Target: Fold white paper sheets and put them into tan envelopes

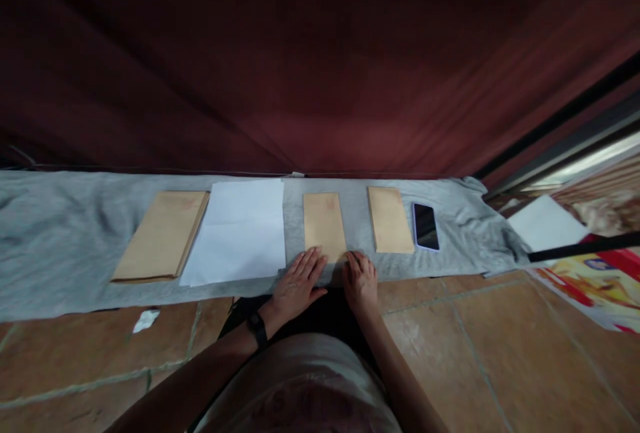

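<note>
A single brown paper envelope (324, 223) lies on the grey cloth in front of me. Stretched flat across its near edge is my left hand (301, 277), fingers out, with a dark band on the wrist. At the envelope's near right corner, my right hand (360, 278) has its fingers bent and closed on the corner; the fingertips are partly hidden. To the right rests a stack of similar brown envelopes (393, 221). White paper sheets (243, 233) with a crease across them lie to the left, beside a thicker pile of larger brown envelopes (163, 236).
A phone (426, 227) lies right of the small envelope stack. Grey cloth (60, 239) covers the long narrow surface, with a dark red curtain (300, 86) behind it. A white scrap (146, 320) is on the tiled floor. At far right are a white sheet (547, 223) and a colourful printed bag (595, 283).
</note>
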`<state>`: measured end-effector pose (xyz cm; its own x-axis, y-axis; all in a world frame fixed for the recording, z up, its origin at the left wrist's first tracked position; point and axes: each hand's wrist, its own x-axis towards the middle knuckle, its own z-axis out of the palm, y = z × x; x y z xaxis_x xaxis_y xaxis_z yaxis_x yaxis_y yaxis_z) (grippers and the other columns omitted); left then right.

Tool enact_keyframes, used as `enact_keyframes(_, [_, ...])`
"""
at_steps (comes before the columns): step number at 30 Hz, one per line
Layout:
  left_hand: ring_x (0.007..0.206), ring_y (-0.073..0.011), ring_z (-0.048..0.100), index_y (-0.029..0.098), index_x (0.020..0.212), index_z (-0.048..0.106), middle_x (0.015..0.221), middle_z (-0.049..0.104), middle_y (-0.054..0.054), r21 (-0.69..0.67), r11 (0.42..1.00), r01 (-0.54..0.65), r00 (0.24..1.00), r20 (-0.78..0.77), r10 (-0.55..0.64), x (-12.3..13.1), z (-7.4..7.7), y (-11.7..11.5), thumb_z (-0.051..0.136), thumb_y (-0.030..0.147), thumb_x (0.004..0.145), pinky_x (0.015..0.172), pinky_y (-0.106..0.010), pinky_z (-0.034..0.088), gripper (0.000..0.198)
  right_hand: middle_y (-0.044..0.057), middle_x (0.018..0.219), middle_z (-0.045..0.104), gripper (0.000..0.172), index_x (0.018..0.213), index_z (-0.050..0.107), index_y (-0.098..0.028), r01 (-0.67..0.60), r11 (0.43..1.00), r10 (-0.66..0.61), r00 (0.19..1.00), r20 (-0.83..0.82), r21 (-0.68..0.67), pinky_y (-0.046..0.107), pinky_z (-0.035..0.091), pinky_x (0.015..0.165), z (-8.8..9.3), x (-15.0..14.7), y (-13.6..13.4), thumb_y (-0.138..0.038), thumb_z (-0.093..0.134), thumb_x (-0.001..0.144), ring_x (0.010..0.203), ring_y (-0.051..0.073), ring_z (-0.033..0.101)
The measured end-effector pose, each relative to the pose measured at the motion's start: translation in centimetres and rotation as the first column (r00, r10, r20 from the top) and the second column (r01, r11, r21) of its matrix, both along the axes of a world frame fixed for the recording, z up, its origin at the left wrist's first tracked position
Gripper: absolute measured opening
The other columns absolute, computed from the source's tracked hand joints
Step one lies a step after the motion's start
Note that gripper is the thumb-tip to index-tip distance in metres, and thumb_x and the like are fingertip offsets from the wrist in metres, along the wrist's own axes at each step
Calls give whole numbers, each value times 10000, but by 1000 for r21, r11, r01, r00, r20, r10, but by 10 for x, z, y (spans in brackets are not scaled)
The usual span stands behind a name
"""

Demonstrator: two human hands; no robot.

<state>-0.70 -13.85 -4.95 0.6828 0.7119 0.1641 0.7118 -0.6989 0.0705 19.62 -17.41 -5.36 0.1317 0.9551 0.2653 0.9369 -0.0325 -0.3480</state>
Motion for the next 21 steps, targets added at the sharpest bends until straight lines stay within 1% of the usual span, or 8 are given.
enact_keyframes(4, [1515,-291,271,147,1542,361,1626,312,-156,41,999,14,1000,10,-14,-2,-4,2,589,473,922,1236,-460,259,736,127,1065,677,282,1152,677,-184,47,999,-46,989,-143,1,392,478,878,4,-2,18,-224,477,958,976,257,605])
enact_keyframes(7, [1503,-296,300,142,1532,379,1617,332,-156,63,998,24,999,34,-27,-3,-7,3,583,456,920,1221,-462,290,717,102,940,685,204,991,691,-195,50,998,-35,907,-419,25,368,504,877,7,2,32,-214,508,903,931,237,623])
enact_keyframes(8, [1499,-297,311,141,1531,381,1612,343,-156,71,997,27,999,42,-31,-3,-8,4,573,457,924,1217,-464,299,711,88,920,691,170,957,682,-203,53,999,-39,840,-541,11,356,511,871,8,3,36,-232,531,886,914,227,632])
enact_keyframes(10, [1487,-302,336,137,1532,380,1600,364,-162,96,995,32,998,50,-36,-4,-10,5,555,467,931,1207,-470,314,708,49,873,700,140,933,660,-213,51,996,-89,597,-797,-72,330,530,824,9,3,39,-308,617,840,855,206,646])
enact_keyframes(13, [1472,-312,365,123,1537,370,1589,377,-180,142,989,37,997,55,-45,-5,-14,6,531,490,940,1197,-471,326,719,1,760,685,340,908,644,-212,0,980,-194,220,-956,-199,307,550,676,12,-5,37,-484,741,729,709,186,642])
enact_keyframes(16, [1467,-311,373,126,1547,353,1596,360,-182,176,983,42,996,75,-56,-6,-16,7,500,516,951,1198,-467,319,727,8,732,688,437,794,655,-194,-68,964,-254,35,-966,-256,290,554,644,15,-16,32,-582,790,645,662,171,644])
enact_keyframes(18, [1468,-310,372,131,1551,344,1600,352,-179,187,981,46,994,85,-63,-6,-16,8,492,533,953,1206,-468,304,736,13,716,689,479,740,655,-185,-82,954,-294,-48,-955,-289,278,552,638,16,-22,31,-615,813,598,641,159,642])
enact_keyframes(21, [1464,-314,379,132,1550,348,1597,358,-183,202,978,51,994,87,-70,-6,-15,8,496,549,949,1211,-473,294,746,8,643,666,549,704,639,-180,-50,945,-327,-77,-942,-324,271,533,556,16,-26,33,-669,824,536,566,153,619])
